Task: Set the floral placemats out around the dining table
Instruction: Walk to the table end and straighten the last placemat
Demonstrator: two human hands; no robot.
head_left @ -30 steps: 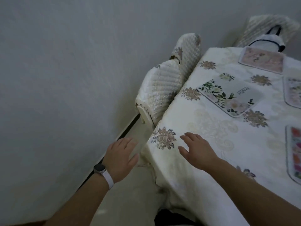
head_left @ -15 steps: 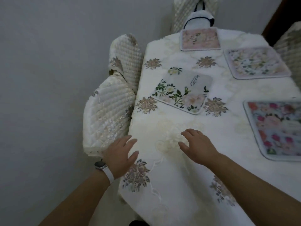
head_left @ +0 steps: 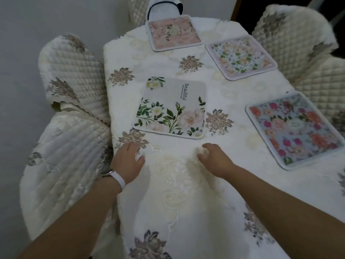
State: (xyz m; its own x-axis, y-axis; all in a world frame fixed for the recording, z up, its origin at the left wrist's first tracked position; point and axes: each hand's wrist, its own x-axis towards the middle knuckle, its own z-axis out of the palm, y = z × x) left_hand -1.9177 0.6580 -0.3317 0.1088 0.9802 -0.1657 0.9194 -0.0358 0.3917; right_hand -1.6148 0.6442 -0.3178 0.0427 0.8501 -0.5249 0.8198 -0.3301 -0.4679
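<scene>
Both hands are empty with fingers loosely spread, the left hand (head_left: 128, 161) and right hand (head_left: 214, 159) resting palm-down on the white embroidered cloth of the counter (head_left: 173, 193), just short of the grey placemat (head_left: 170, 107) printed "Beautiful". Three more placemats lie apart: pink (head_left: 174, 32) at the far end, pale floral (head_left: 240, 57) and bright floral (head_left: 293, 128) along the right edge. Quilted chairs (head_left: 71, 75) crowd both sides; smaller print under "Beautiful" is unreadable.

Four floral placemats lay flat on the dining table (head_left: 164, 184); the grey mat (head_left: 171, 108) (printed "Beautiful", with white and pink blooms and green leaves) sat left of centre; the pink mat (head_left: 174, 32) lay at the far end; the pale mat (head_left: 240, 57) far right; the bright mat (head_left: 295, 128), blue with red and orange flowers, near right.
</scene>
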